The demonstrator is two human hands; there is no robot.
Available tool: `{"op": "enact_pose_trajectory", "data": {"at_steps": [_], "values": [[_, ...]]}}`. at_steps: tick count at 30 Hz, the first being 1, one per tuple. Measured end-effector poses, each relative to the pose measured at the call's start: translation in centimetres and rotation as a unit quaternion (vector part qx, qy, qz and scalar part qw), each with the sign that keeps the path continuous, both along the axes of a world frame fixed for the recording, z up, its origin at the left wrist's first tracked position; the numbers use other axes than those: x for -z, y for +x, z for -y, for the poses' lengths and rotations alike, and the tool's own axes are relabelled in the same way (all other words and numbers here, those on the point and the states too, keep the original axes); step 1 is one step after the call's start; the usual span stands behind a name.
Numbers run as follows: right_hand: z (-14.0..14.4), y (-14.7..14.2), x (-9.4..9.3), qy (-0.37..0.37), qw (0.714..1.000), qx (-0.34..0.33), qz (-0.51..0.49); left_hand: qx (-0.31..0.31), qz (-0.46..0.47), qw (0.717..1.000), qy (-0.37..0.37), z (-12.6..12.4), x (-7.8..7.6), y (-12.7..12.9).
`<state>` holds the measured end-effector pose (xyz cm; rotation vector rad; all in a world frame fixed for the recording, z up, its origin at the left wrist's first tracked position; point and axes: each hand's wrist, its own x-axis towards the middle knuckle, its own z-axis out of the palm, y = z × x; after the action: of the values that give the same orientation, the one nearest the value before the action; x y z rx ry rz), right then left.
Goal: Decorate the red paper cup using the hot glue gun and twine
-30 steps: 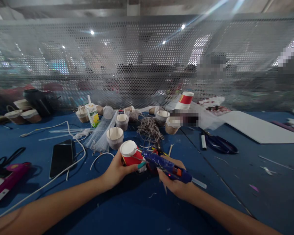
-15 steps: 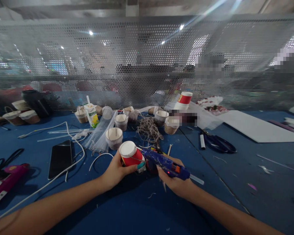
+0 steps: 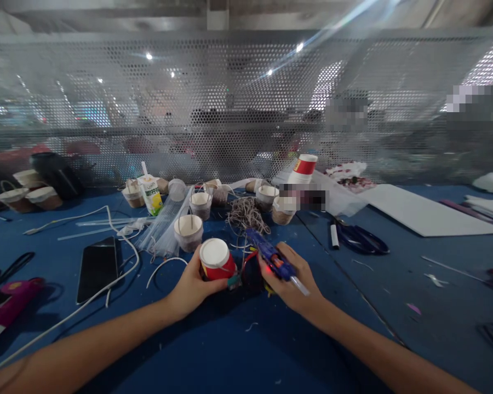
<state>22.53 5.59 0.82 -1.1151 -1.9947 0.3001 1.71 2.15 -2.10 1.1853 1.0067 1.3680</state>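
Note:
My left hand point(image 3: 195, 287) is wrapped around a red and white paper cup point(image 3: 217, 265), its white round end facing up. In my right hand point(image 3: 293, 279) is a blue hot glue gun point(image 3: 273, 257), a clear glue stick point(image 3: 299, 285) poking out of its rear and a red light glowing on its side. The nozzle points away from me, to the right of the cup and apart from it. Between the hands lies a dark, red-edged object point(image 3: 251, 271), partly covered. Just beyond are a tangle of brown cord point(image 3: 247, 215) and a small wrapped cup with a handle point(image 3: 189, 232).
Several small wrapped cups line the back, with a drink carton point(image 3: 151, 194) and clear sticks point(image 3: 164, 227). A phone point(image 3: 98, 268) and white cable point(image 3: 123, 273) lie left. Scissors point(image 3: 363, 239) and a white board point(image 3: 429, 210) are right. A perforated metal screen point(image 3: 148, 104) stands behind.
The glue gun has swung from pointing at the cup's rim to pointing forward, away from the cup. My left hand keeps the cup, now more upright.

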Motion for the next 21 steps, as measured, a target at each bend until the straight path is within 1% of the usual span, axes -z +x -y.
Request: {"op": "enact_pose_trajectory", "data": {"at_steps": [2, 4, 7, 12, 14, 17, 21], "values": [[-0.6, 0.1, 0.0, 0.026, 0.994, 0.053, 0.096, -0.005, -0.002, 1.0, 0.005, 0.1, -0.2, 0.1], [-0.9, 0.1, 0.2, 0.017, 0.978, 0.11, 0.174, -0.01, -0.009, 1.0, 0.009, 0.2, -0.3, 0.0], [-0.9, 0.1, 0.3, -0.007, 0.962, 0.154, 0.225, -0.018, -0.018, 1.0, 0.017, 0.3, -0.3, 0.0], [0.2, -0.1, 0.0, -0.022, 0.959, 0.143, 0.244, -0.018, -0.011, 1.0, 0.009, 0.4, -0.2, -0.1], [0.7, -0.2, -0.1, 0.005, 0.957, 0.138, 0.255, -0.015, -0.012, 1.0, 0.007, 0.3, -0.2, -0.1], [1.3, -0.4, 0.0, 0.065, 0.951, 0.144, 0.264, -0.012, -0.006, 1.0, 0.001, 0.3, -0.2, -0.1], [2.1, -0.4, -0.2, 0.09, 0.948, 0.117, 0.281, -0.017, 0.003, 1.0, -0.011, 0.3, -0.1, 0.0]]}}
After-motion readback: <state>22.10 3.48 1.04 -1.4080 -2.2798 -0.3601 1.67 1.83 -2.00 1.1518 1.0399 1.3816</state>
